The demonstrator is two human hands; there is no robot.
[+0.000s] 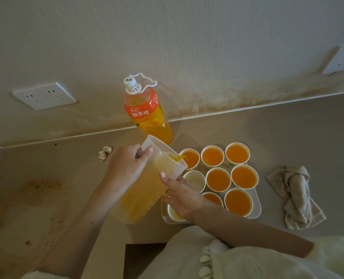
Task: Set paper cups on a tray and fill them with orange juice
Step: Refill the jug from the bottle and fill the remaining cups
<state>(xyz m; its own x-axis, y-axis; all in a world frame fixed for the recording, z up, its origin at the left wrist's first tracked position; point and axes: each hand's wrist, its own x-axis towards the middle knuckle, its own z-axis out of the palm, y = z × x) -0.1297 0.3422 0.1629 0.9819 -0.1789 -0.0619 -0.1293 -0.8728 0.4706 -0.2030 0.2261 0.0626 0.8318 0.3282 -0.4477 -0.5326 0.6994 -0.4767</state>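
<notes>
Fleecy cream clothing [247, 264] below, the left hand [127, 164] grips the translucent plastic jug [143, 194] by its handle; the right hand [182, 196] cups its side. Juice [180, 157] streams into a round paper cup [192, 160] on the rounded tray [256, 206], crumpled cloth [295, 196] beside.

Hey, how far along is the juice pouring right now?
Done: nine paper cups stand on the tray, and six look filled, like the back right cup. In hand: the left hand and right hand hold the pitcher tilted, pouring into the back left cup. Left: the middle left cup is empty; the front left cup, mostly hidden under the right hand, cannot be judged.
</notes>
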